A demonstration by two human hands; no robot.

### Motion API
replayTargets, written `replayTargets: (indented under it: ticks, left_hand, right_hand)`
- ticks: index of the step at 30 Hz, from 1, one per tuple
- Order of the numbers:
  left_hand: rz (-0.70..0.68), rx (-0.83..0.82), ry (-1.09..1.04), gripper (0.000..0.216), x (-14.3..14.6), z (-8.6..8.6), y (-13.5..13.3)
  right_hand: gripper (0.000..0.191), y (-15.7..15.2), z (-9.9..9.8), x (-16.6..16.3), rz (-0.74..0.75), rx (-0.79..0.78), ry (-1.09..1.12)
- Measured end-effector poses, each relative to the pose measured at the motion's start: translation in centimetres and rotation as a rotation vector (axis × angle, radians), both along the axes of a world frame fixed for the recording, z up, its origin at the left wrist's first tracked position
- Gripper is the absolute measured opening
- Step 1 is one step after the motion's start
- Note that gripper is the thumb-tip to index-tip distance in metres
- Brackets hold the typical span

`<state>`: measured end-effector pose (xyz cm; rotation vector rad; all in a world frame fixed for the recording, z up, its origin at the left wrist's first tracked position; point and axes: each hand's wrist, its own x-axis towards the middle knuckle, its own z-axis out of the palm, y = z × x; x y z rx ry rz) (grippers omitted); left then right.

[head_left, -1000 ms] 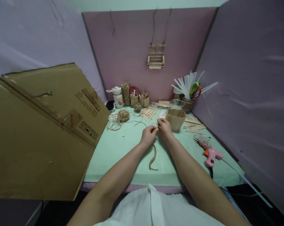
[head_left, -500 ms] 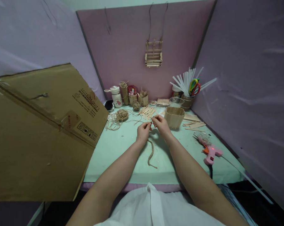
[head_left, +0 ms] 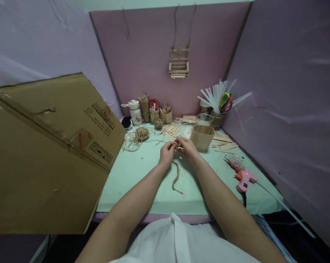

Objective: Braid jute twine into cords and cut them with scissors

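My left hand (head_left: 167,152) pinches jute twine over the middle of the table. Close beside it, my right hand (head_left: 187,148) has its fingers closed on the same twine, and a small loop shows between the fingertips. A braided length of the twine (head_left: 177,176) hangs or trails below my hands onto the tabletop, ending in a thin tail. From my left hand a thin strand runs back toward a ball of jute twine (head_left: 142,134). Just behind my right hand stands a basket of wooden craft sticks (head_left: 202,137).
A pink glue gun (head_left: 245,178) with a lit red light lies at the right. Loose craft sticks (head_left: 170,130) lie behind my hands. A cardboard box (head_left: 52,153) fills the left. At the back stand a white bottle (head_left: 135,112) and a pot of white sticks and scissors (head_left: 217,118).
My right hand has shifted slightly down and its fingers have curled in. A small twine loop now shows between the fingertips. My left hand has barely moved.
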<state>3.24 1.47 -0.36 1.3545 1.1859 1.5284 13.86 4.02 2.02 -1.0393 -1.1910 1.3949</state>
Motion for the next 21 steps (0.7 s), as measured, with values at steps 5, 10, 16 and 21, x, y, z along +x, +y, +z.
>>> replayTargets:
  ticks: [5,10,16,21]
  left_hand:
    - [-0.012,-0.006,0.03,0.015,0.1,0.3,-0.2]
    - [-0.058,-0.027,0.084,0.017,0.5,0.8,-0.7]
    - [-0.153,-0.006,0.068,0.021,1.2,1.4,-1.8]
    - [-0.192,0.007,0.048,0.019,1.5,2.1,-2.5]
  right_hand:
    - [0.033,0.1,-0.4,0.0,-0.033,0.068,0.037]
    - [0.033,0.5,-0.9,0.1,-0.212,0.103,0.002]
    - [0.036,1.6,-1.8,0.5,-0.35,0.111,-0.088]
    - [0.037,2.1,-2.4,0.7,-0.404,0.138,-0.16]
